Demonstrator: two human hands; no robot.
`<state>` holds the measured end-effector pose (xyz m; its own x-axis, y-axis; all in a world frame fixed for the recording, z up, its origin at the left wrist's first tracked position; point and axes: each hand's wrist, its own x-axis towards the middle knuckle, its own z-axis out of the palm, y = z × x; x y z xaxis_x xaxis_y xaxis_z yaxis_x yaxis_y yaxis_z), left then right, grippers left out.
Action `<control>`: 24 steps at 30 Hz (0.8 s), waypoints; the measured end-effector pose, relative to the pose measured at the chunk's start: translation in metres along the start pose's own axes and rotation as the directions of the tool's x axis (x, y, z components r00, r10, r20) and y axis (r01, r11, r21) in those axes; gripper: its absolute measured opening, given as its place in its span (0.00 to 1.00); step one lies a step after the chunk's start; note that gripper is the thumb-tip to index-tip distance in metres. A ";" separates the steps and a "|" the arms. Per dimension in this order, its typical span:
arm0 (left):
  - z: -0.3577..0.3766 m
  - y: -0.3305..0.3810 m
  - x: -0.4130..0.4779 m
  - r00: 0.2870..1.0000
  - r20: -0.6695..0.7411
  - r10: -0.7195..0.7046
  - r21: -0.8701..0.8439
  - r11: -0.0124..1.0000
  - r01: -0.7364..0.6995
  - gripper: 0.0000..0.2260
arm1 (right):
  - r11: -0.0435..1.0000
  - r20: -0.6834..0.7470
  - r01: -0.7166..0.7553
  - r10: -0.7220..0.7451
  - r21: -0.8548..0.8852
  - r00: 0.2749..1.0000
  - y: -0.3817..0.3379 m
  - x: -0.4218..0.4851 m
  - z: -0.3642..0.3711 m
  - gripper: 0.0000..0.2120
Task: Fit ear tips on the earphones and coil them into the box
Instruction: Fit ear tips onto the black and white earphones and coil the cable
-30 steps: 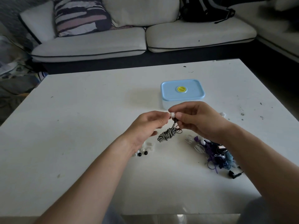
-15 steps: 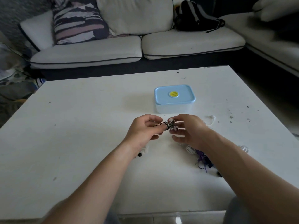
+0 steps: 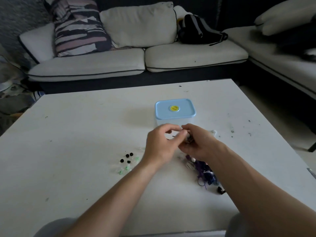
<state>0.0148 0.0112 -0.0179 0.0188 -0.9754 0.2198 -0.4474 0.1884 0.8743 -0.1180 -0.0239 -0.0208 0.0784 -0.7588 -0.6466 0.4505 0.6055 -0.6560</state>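
Mid-frame, just below the closed box (image 3: 175,111), the left hand (image 3: 159,146) and right hand (image 3: 201,145) both pinch the small coiled earphones (image 3: 189,139) between curled fingers. I judge it best to keep the coil tight in one hand, freeing the other to open the box.
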 end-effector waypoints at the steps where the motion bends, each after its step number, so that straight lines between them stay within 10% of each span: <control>1: 0.000 -0.004 0.010 0.998 -0.055 0.020 0.015 1.000 -0.019 0.03 | 0.999 -0.043 0.007 -0.006 0.040 0.999 -0.007 0.005 -0.005 0.10; 4: 0.001 -0.019 0.049 0.990 -0.109 0.090 0.261 0.963 -0.059 0.03 | 0.995 -0.180 0.088 -0.094 -0.041 0.979 -0.031 0.018 -0.022 0.14; 9: 0.025 -0.039 0.104 0.963 0.227 0.147 0.673 0.691 -0.264 0.15 | 0.907 -0.228 0.155 -0.259 -0.391 0.939 -0.049 0.055 -0.034 0.14; 20: 0.040 -0.058 0.140 0.904 0.376 0.200 0.715 0.558 -0.421 0.12 | 0.818 -0.232 0.189 -0.362 -0.543 0.903 -0.048 0.107 -0.031 0.19; 24: 0.034 -0.058 0.143 0.922 0.350 0.166 0.639 0.677 -0.365 0.12 | 0.851 -0.219 0.182 -0.324 -0.493 0.920 -0.043 0.112 -0.033 0.23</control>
<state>0.0132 -0.1431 -0.0518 -0.3703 -0.9079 0.1963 -0.8812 0.4102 0.2348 -0.1578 -0.1269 -0.0774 -0.2685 -0.8420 -0.4680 -0.0407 0.4953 -0.8678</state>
